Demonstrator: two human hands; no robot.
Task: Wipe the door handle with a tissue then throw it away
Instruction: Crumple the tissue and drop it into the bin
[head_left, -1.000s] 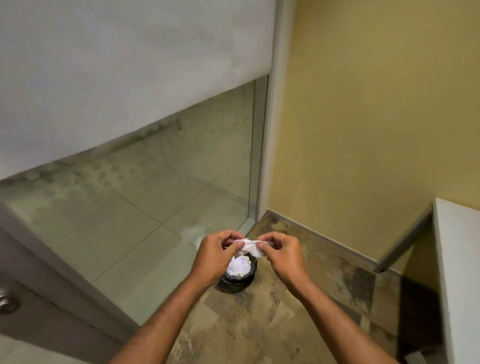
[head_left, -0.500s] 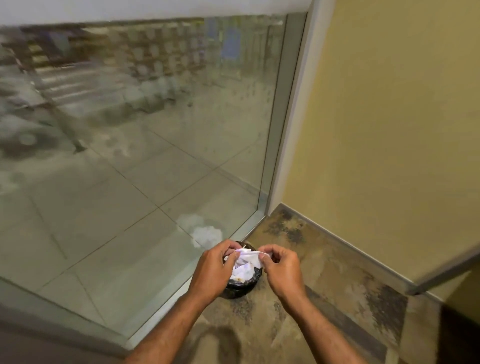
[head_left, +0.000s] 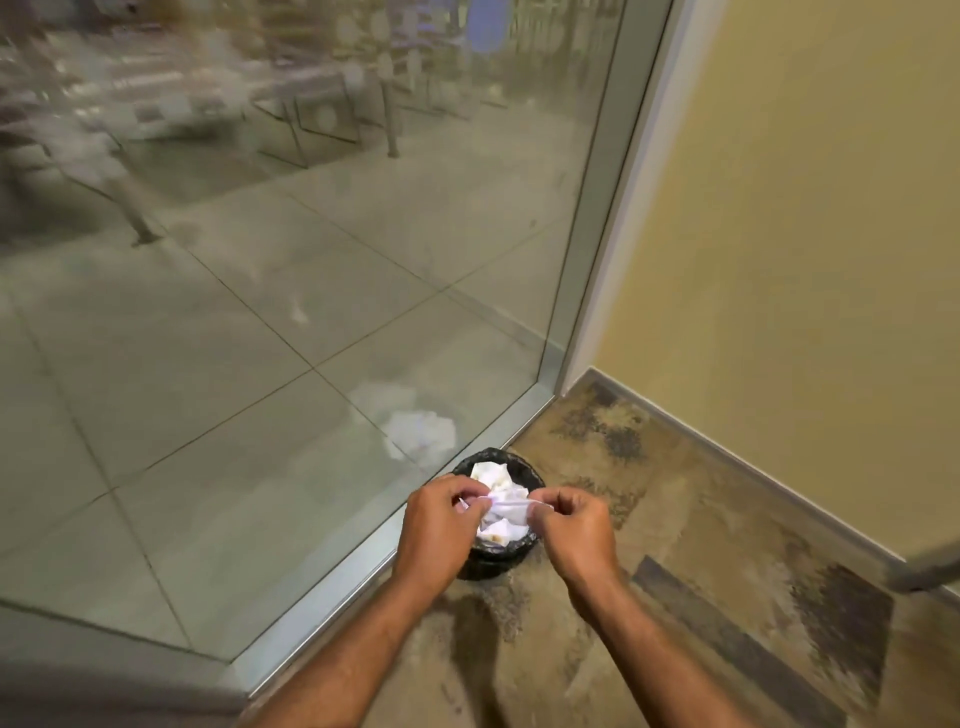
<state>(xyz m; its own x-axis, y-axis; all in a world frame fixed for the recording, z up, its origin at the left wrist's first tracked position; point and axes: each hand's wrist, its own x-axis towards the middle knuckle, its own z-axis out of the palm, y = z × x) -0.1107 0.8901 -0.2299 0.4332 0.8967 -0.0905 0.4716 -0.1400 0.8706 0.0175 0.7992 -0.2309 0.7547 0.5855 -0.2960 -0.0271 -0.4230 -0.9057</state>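
White tissue (head_left: 501, 503) is pinched between both hands, left hand (head_left: 441, 525) and right hand (head_left: 569, 530), fingers closed on its ends, directly above the black bin (head_left: 511, 465). Since a second ago the view has tipped down; hands now sit closer over the bin by the glass wall (head_left: 311, 312). Wiping looks done; drop comes next.

Dim, warm indoor light, with motion blur.
The glass pane (head_left: 311, 312) carries hazy reflections; straight lines bow toward the edges.
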